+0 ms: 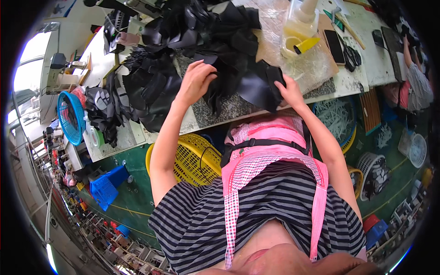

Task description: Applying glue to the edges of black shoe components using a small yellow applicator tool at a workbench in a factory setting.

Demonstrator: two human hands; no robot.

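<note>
My right hand [291,93] grips the edge of a black leather-like piece [275,78], thumb on top, at the near side of the worktable. To the left, my left hand [196,82] is bent over the pile, its fingertips closed at the edge of another dark piece [213,94]. That piece blends into the black around it. Beyond both hands spreads a heap of black cut pieces [201,32], smooth and shiny in places. Stacked black pieces [151,87] lie left of my left hand, some reaching over the table edge.
A glue bottle [300,18] and a cup with a yellow-edged tool [293,45] stand at the back right. Beside them lie a phone [334,47] and scissors [352,58]. A yellow basket [183,158] sits below the table; a blue basket [71,118] is at the left.
</note>
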